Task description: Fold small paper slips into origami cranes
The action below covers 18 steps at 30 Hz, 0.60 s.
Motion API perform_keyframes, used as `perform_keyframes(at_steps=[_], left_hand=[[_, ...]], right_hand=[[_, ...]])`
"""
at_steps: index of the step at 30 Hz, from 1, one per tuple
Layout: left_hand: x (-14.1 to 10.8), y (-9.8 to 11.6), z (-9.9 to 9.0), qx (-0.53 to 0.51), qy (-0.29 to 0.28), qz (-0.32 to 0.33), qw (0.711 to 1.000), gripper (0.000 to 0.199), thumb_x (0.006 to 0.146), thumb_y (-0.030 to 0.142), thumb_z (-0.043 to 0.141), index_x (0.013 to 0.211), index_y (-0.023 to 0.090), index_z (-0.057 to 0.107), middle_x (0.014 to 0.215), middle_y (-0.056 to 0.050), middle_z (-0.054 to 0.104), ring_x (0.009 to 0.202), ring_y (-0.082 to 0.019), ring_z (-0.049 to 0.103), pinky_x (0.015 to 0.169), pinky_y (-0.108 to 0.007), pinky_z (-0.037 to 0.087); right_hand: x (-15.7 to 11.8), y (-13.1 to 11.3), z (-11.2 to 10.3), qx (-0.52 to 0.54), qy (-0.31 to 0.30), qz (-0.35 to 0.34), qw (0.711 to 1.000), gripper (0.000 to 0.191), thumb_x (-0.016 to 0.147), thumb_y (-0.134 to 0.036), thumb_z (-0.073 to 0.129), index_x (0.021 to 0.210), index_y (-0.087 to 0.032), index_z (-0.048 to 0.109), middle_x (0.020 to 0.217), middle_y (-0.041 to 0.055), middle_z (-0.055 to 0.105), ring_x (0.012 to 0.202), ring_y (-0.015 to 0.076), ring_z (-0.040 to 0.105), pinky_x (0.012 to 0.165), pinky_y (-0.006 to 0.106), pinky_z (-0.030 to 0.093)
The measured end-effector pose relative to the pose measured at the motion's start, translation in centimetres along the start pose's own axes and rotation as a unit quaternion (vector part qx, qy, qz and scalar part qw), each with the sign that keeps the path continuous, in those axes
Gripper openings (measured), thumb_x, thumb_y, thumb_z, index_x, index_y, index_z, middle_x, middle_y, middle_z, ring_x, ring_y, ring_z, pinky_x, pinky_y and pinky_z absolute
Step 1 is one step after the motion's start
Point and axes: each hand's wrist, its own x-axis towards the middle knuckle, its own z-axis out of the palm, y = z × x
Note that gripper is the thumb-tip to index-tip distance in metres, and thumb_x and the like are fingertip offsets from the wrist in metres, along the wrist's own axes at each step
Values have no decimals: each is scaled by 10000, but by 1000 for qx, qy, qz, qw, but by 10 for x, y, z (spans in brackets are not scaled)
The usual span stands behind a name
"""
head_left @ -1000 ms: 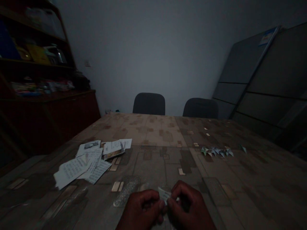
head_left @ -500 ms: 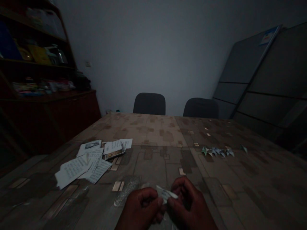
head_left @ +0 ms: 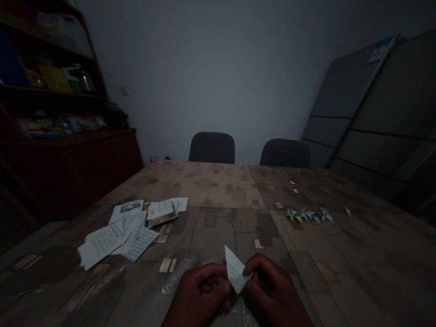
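Fingers point(head_left: 213, 271) of the left hand point(head_left: 199, 290) and right hand point(head_left: 274, 286) grip one folded paper point(head_left: 235, 271) between them, over the near middle of the table point(head_left: 211, 181). Its sharp tip points up and far; the left finger and thumb hold its left side, the right ones pinch its right corner. Likely trouble: if the hands pull unevenly, the paper could tear at a crease; if either pinch loosens, a fold could spring open. Dim light makes the creases hard to see, so a fold may well land askew.

Open tabletop lies beyond the knuckles, up to the far edge, with two chairs point(head_left: 211, 147) behind it. To the left, well apart, sheets point(head_left: 104, 240) overlap loosely; a sleeve sweeping that way might scatter them. Far right, small folded pieces point(head_left: 308, 215) sit bunched, one apart. The near edge is out of view.
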Motion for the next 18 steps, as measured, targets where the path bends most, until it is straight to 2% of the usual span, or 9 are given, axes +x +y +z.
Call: perform_keyframes(at_steps=[4, 8, 12, 14, 16, 18], left_hand=[[-1, 5, -2, 6, 2, -2, 1000, 182, 710, 286, 723, 784, 127, 771, 552, -11, 672, 500, -134, 584, 524, -228, 416], [0, 6, -6, 1, -30, 32, 999, 301, 797, 405, 668, 671, 137, 722, 495, -3, 634, 498, -143, 577, 537, -236, 427], [1, 2, -6, -7, 0, 19, 1000, 332, 727, 448, 757, 647, 133, 691, 469, 16, 611, 441, -114, 528, 492, -214, 395], [2, -2, -5, -23, 28, 12, 999, 335, 682, 447, 797, 661, 131, 688, 462, 16, 619, 419, -105, 511, 469, -206, 375], [3, -4, -4, -32, 49, 8, 998, 349, 658, 454, 816, 645, 133, 679, 458, 10, 624, 418, -107, 515, 463, -208, 371], [3, -4, -5, -33, 65, 7, 997, 357, 644, 458, 827, 635, 135, 677, 451, 12, 618, 420, -108, 519, 467, -211, 377]], right_hand=[[1, -1, -3, -21, -9, -31, 999, 52, 765, -202, 537, 759, -198, 589, 668, -27, 527, 632, 157, 525, 607, 256, 386], [2, -5, -6, -50, -15, -86, 995, 72, 779, -193, 515, 760, -195, 585, 691, -11, 558, 634, 161, 559, 601, 252, 407], [1, -4, -8, -71, -32, -117, 990, 74, 802, -181, 529, 792, -197, 601, 740, 6, 590, 650, 157, 571, 605, 242, 419], [0, -1, -8, -68, -26, -94, 993, 94, 829, -198, 531, 869, -201, 617, 796, 22, 615, 704, 171, 591, 640, 252, 435], [0, 2, -8, -41, -3, -43, 998, 117, 871, -252, 528, 936, -205, 613, 830, 32, 628, 763, 190, 601, 681, 270, 445], [1, 5, -9, 9, 2, 0, 1000, 165, 904, -345, 521, 928, -204, 604, 803, 26, 615, 764, 198, 586, 675, 278, 438]])
